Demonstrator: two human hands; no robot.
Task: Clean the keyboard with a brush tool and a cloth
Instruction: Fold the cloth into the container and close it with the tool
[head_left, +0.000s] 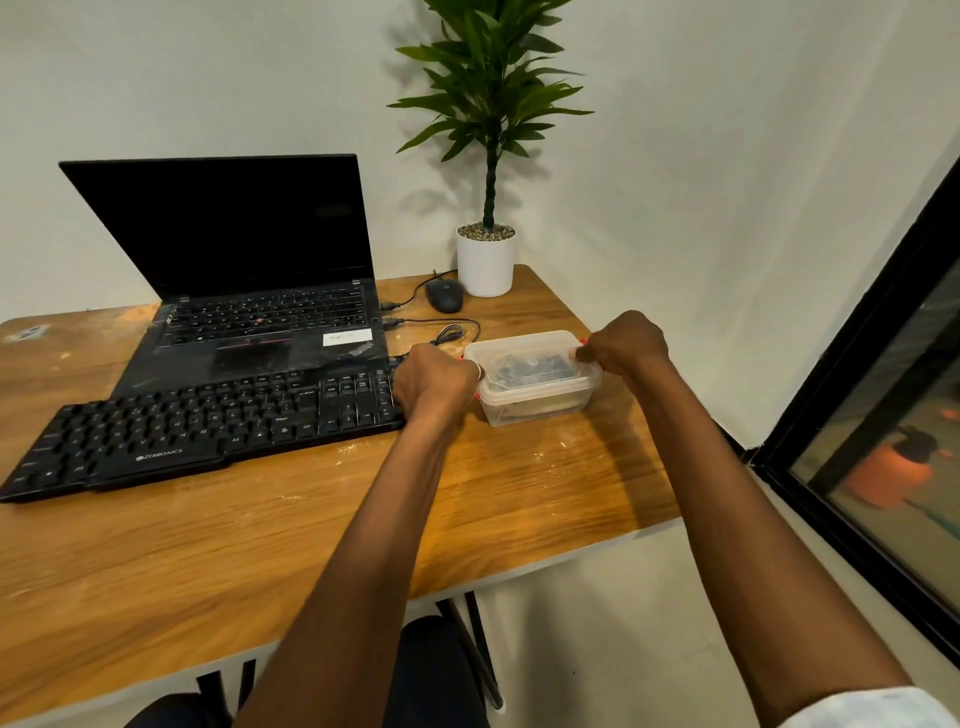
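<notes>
A black keyboard (197, 421) lies across the left half of the wooden table (311, 519), in front of an open laptop (249, 291). Just right of the keyboard stands a clear plastic box (535, 379) with a lid and orange clips; dark items show dimly inside it. My left hand (434, 379) grips the box's left end and covers the keyboard's right edge. My right hand (626, 343) grips the box's right end at the clip. No brush or cloth shows in the open.
A black mouse (444, 295) and its coiled cable (449, 332) lie behind the box. A potted plant (485, 260) stands at the table's back corner. The table's right edge runs close to the box; a dark-framed window (883, 415) is at the right.
</notes>
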